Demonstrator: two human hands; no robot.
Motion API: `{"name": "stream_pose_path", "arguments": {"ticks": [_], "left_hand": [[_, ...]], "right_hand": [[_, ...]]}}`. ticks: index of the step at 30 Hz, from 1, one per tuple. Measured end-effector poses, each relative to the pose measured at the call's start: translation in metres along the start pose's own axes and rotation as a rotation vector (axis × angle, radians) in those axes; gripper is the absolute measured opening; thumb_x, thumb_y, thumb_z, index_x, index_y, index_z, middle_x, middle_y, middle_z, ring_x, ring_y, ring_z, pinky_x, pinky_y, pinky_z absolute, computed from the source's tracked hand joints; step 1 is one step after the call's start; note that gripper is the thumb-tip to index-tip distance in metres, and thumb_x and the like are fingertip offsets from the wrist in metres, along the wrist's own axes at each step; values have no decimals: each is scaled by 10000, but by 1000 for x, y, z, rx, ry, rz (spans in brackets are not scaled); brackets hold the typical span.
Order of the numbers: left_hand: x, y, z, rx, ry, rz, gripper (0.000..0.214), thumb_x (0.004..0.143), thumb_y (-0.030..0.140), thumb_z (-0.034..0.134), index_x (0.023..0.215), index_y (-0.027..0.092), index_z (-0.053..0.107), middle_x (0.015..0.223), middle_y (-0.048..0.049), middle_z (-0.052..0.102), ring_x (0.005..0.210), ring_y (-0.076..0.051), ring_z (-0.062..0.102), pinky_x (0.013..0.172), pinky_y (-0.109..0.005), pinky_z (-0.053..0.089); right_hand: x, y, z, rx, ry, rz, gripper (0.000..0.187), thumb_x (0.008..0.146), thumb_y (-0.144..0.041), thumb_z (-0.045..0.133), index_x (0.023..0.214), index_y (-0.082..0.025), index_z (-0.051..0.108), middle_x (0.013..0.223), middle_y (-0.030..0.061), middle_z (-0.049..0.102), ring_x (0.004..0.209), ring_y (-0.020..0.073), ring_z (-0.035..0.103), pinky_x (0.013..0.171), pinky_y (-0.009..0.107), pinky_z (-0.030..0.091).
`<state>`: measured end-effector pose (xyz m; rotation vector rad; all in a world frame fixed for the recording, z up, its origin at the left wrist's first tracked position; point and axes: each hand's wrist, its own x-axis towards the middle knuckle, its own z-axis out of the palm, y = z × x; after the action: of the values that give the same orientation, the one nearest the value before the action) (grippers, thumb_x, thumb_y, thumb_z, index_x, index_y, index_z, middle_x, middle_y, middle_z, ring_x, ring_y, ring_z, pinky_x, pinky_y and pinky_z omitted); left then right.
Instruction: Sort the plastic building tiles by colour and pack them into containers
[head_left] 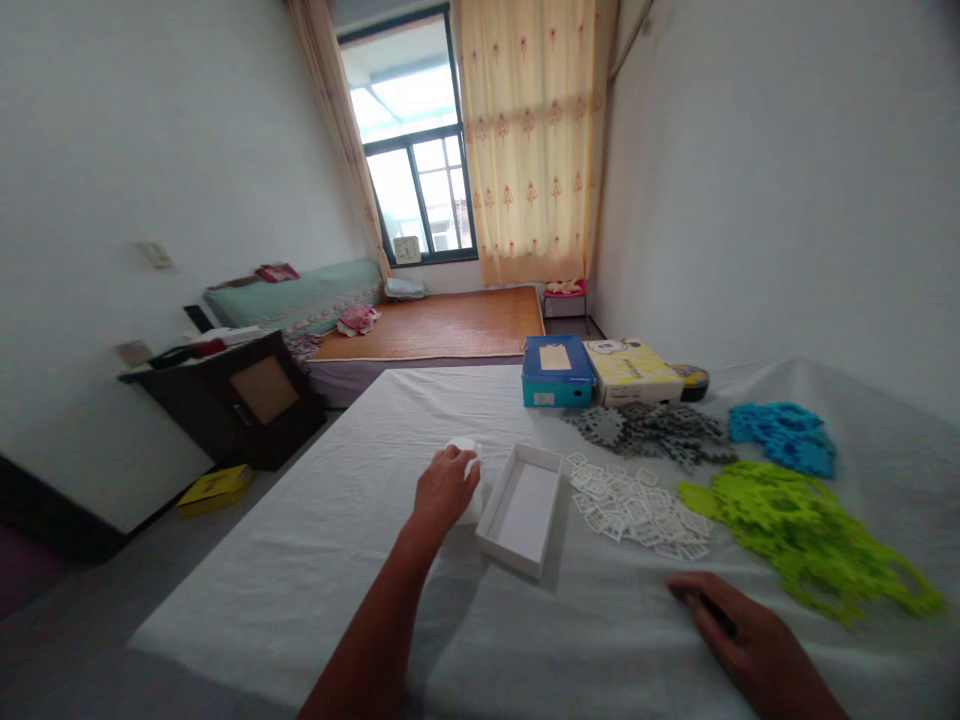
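Note:
My left hand [448, 487] is curled over a white box-like piece [471, 512] on the table, its fingers bent round the top; most of that piece is hidden under the hand. Just right of it lies an open white box tray [517, 510] with nothing inside. My right hand [750, 640] rests low on the cloth at the right, its fingers closed together and no object showing in them. Nearest to it are a pile of small white square plastic frames [637, 510] and a heap of lime-green plastic pieces [795, 530].
Grey gear-like pieces [652, 430] and blue pieces [784, 435] lie farther back on the white cloth [300, 560]. A blue box [556, 372] and a yellow-and-white box [634, 370] stand at the far edge. Beyond are a bed [450, 322] and a dark cabinet [240, 400].

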<state>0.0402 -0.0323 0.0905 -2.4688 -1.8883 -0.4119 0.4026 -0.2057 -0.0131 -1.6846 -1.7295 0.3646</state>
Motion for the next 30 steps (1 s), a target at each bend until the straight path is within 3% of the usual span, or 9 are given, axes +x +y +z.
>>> {"name": "stream_pose_path", "arguments": {"ticks": [3,7,10,13,17,20,24,27,30], "left_hand": [[-1,10,4,-141,-113,52,343,927,324,421,1176,213,629,1068,-78,648,885,-176,642,817,-290,478],[-3,15,13,-335,-159,107,368,893,223,424,1207,179,611,1018,-83,656,839,-168,657,831,-298,495],[-4,14,25,-608,-287,51,436,878,306,446,1287,179,524,1051,-80,620,586,-112,626,606,-281,540],[-3,14,38,-877,-401,-28,539,851,391,473,1350,196,414,1145,-101,553,499,-81,594,457,-270,526],[-3,21,49,-1008,-324,-43,589,835,490,497,1334,191,399,1145,-93,508,528,-66,579,445,-258,526],[-5,26,53,-993,-185,-12,563,850,512,492,1311,195,427,1138,-82,512,506,-47,540,441,-251,511],[-7,27,55,-908,-58,63,520,861,503,502,1284,203,478,1138,-87,550,532,-70,546,467,-269,523],[-8,26,55,-868,-27,97,485,865,495,505,1254,205,514,1163,-98,562,589,-100,571,480,-270,526],[-8,26,54,-851,-14,97,468,862,497,506,1229,210,537,1177,-102,571,629,-119,582,495,-272,529]], "right_hand": [[0,-1,2,15,-9,19,295,845,-458,521,944,-280,734,1025,27,733,914,229,699,822,303,568],[-2,-18,-7,56,-69,32,309,863,-470,504,937,-273,730,1010,42,732,901,235,694,814,320,565],[6,-32,-36,79,-107,-4,316,886,-450,481,977,-267,721,1002,51,730,869,220,687,770,309,563],[37,-24,-87,-13,20,-32,310,882,-429,487,1017,-262,710,1030,53,720,881,211,677,778,315,549],[105,40,-159,-282,297,34,349,876,-436,454,1044,-247,695,1033,56,709,896,218,663,824,350,519],[154,106,-186,-507,299,102,415,835,-449,478,1131,-225,662,1108,95,685,1047,275,609,961,429,435],[197,169,-182,-632,180,232,800,672,-622,634,1369,-260,483,1379,127,502,1252,356,446,1030,500,336],[217,194,-169,-629,125,360,1020,590,-704,668,1458,-279,342,1485,150,352,1304,414,363,1032,537,314],[232,209,-160,-589,85,497,1091,567,-732,669,1480,-277,283,1512,181,275,1300,476,341,1009,590,320]]}}
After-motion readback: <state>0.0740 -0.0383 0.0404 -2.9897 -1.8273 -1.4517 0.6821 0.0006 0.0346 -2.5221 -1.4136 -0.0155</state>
